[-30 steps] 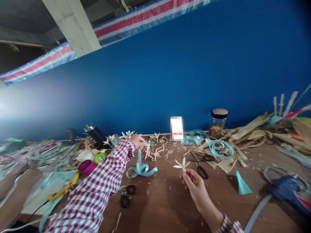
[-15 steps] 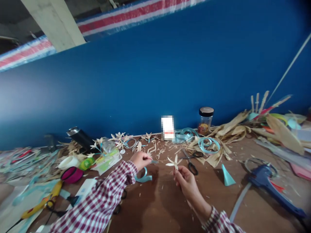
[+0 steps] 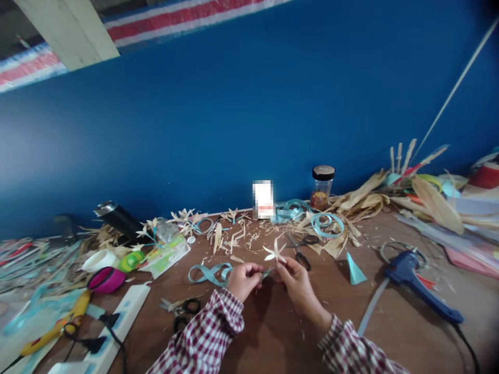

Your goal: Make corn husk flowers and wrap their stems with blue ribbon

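I can't read any text from here. The white card against the far wall is blurred out, and the label on the jar just right of it is too small to read.

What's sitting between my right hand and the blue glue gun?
A small light-blue cone stands upright on the wooden table between your right hand and the blue glue gun, as the head view shows.

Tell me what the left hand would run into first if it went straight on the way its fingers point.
Most likely the right hand: the left hand points rightward at it, pinching a thin strip that nearly reaches the fingers holding the husk flower. Depth is hard to judge.
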Available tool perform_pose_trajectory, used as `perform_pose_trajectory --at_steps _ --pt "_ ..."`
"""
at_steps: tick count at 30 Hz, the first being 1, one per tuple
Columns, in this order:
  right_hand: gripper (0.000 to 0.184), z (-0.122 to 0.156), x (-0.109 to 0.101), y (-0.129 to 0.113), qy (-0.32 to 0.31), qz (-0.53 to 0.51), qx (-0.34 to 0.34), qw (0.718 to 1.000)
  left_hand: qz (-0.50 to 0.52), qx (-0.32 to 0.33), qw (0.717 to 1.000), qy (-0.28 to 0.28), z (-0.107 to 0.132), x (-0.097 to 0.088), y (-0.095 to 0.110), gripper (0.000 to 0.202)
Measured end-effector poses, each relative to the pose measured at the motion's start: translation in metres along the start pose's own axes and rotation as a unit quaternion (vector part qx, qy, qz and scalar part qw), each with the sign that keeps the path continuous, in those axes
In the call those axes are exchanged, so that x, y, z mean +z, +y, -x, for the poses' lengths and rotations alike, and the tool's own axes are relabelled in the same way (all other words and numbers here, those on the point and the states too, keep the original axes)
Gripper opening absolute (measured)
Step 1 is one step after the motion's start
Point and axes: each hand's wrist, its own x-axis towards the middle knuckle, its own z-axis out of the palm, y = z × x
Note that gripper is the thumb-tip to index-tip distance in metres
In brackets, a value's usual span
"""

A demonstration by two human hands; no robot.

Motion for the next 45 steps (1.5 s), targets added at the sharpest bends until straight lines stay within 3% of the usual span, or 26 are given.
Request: perform_pose_trajectory --at_steps 12,17,26,30,38,45 --pt "0.028 0.000 0.000 -0.005 0.018 0.005 -0.009 1.000 0.065 -0.013 0.997 0.039 0.008 0.008 0.007 0.031" --pt "0.026 0.000 -0.001 0.002 0.006 0.034 -0.019 0.999 0.081 -0.002 0.996 0.049 0.001 0.014 0.007 0.033" --pt "0.024 -0.003 0.000 0.004 0.009 0.076 -0.034 0.997 0.140 0.045 0.988 0.052 -0.017 0.032 -0.018 0.037" --pt "0.021 -0.002 0.000 0.005 0.009 0.079 -0.033 0.996 0.168 0.035 0.983 0.063 -0.019 0.032 -0.024 0.038" --pt "0.019 -0.004 -0.002 0.012 -0.008 0.086 -0.014 0.996 0.294 -0.029 0.953 0.061 -0.014 0.030 -0.015 0.037" --pt "0.017 -0.003 -0.003 0.013 -0.012 0.127 -0.030 0.991 0.289 -0.021 0.955 0.065 -0.011 0.032 -0.010 0.033"
